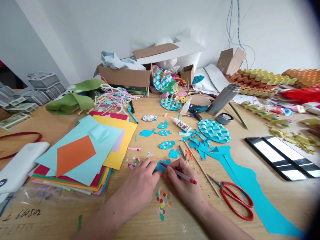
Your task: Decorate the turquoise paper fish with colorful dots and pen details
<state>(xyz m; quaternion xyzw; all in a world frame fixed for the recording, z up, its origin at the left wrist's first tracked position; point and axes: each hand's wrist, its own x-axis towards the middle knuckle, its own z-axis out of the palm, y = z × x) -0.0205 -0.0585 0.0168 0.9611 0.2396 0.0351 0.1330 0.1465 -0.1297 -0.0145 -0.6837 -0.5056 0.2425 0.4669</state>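
My right hand (186, 181) is closed around a red pen (185, 176), its tip on a small blue paper fish (163, 165). With curled fingers, my left hand (142, 181) holds that fish against the table from the left side. Parts of the fish are hidden under both hands. Colourful paper dots (163, 201) lie between my forearms, and more confetti dots (133, 163) sit just beyond my left hand. Farther back are other blue fish cut-outs, one a spotted fish (167, 145) and one a plain fish (147, 132). A white glue bottle (181, 124) lies on its side behind them.
Red-handled scissors (237, 200), a wooden stick (202, 170) and a long blue paper scrap (260, 196) lie right of my right hand. Stacked coloured paper (77, 150) is at left. A tilted grey thermos (223, 100), a black phone-like slab (277, 158) and a cardboard box (125, 76) stand farther out.
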